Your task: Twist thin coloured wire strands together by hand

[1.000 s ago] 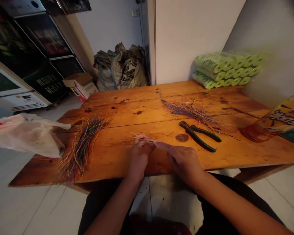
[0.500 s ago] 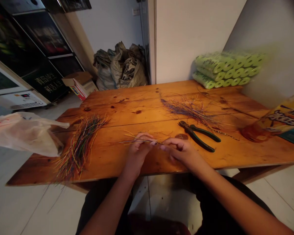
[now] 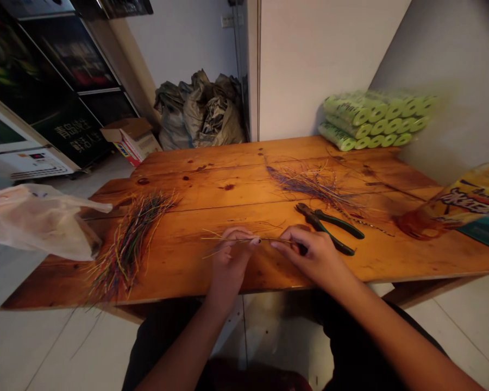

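Observation:
Several thin wires stretch between my two hands above the front of the wooden table. My left hand pinches them between thumb and fingers, and their loose yellowish ends fan out to its left. At the other end, my right hand grips the wires with thumb and forefinger. Just beyond the right hand lie pliers with dark green handles, jaws toward the upper left. A thick bundle of coloured wires rests left of my left hand. Farther back sits a looser, tangled pile of wires.
A whitish plastic bag is at the table's left end. On the right stands a bottle of orange drink by a teal object. Green-wrapped rolls are stacked at the back right. Sacks and a cardboard box are behind the table.
My right hand has moved slightly right, away from the left hand, so more wire shows between them. The left hand still pinches the wires, whose loose ends now spread less widely.

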Demonstrator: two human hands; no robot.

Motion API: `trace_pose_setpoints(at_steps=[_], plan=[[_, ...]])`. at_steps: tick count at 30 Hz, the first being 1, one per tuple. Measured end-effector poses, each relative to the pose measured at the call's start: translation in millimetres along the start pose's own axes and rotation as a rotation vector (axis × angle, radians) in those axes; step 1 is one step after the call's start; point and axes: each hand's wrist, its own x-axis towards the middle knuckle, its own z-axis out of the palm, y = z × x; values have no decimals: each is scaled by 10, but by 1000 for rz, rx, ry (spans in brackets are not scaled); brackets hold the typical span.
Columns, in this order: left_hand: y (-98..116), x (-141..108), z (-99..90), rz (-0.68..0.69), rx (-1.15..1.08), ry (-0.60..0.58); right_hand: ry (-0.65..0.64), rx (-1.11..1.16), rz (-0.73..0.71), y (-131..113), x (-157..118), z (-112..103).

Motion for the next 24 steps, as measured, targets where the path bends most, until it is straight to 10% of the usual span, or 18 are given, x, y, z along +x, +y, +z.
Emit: trace_pose_setpoints(at_steps=[8,24], plan=[[115,25,-43,136,237,22,-209,569,286,-21,34,-7],[90,-1,-49,296,381,40,-194,667,361,-57,27,19]])
